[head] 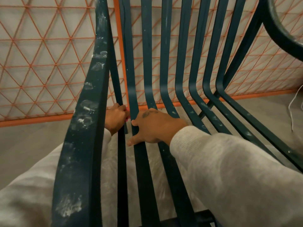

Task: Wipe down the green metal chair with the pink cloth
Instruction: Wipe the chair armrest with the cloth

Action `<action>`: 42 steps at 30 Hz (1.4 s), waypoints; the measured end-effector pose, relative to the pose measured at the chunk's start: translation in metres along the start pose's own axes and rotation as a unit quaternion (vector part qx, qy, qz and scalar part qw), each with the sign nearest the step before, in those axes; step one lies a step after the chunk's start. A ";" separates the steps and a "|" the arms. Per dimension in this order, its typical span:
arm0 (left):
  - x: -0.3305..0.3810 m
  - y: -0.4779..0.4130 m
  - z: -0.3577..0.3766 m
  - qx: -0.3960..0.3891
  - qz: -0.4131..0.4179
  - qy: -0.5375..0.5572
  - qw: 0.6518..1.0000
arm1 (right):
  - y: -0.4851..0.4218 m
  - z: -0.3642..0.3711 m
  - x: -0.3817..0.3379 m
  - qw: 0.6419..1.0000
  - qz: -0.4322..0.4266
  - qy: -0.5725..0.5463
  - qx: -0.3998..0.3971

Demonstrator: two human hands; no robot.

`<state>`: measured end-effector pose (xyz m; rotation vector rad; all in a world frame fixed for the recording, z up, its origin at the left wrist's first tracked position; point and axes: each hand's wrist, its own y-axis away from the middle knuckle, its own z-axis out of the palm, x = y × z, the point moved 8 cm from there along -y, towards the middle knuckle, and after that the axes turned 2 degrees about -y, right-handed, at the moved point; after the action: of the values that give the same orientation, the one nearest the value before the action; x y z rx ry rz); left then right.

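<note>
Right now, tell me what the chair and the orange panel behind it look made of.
Chair: painted metal, matte dark green; thin flat slats bent smoothly. Orange panel: probably painted wire or cord in triangles; cannot tell which.

Pink cloth (128,118) mostly hidden within left hand (115,117); chair (147,63) top cropped.

Light grey sleeves (229,169), ribbed cuff (185,136), tattooed right hand (155,126)
</note>
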<state>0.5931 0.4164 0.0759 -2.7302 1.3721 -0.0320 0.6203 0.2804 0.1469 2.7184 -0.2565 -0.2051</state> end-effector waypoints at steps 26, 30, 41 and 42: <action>-0.022 0.016 -0.014 0.002 -0.234 0.306 0.923 | -0.003 -0.003 0.001 1.000 -0.003 -0.001 -0.010; -0.035 0.015 -0.025 0.037 -0.304 0.292 0.906 | -0.002 -0.005 0.001 1.000 0.000 -0.004 -0.008; -0.008 0.007 -0.018 0.026 -0.104 0.116 0.987 | -0.001 -0.005 0.000 1.000 -0.002 -0.019 -0.006; -0.003 0.008 -0.018 0.027 -0.074 0.099 0.992 | -0.001 -0.004 0.000 1.000 -0.002 -0.020 -0.006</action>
<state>0.5834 0.4129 0.0929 -2.8410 1.1861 -0.3545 0.6212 0.2825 0.1507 2.7058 -0.2607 -0.2619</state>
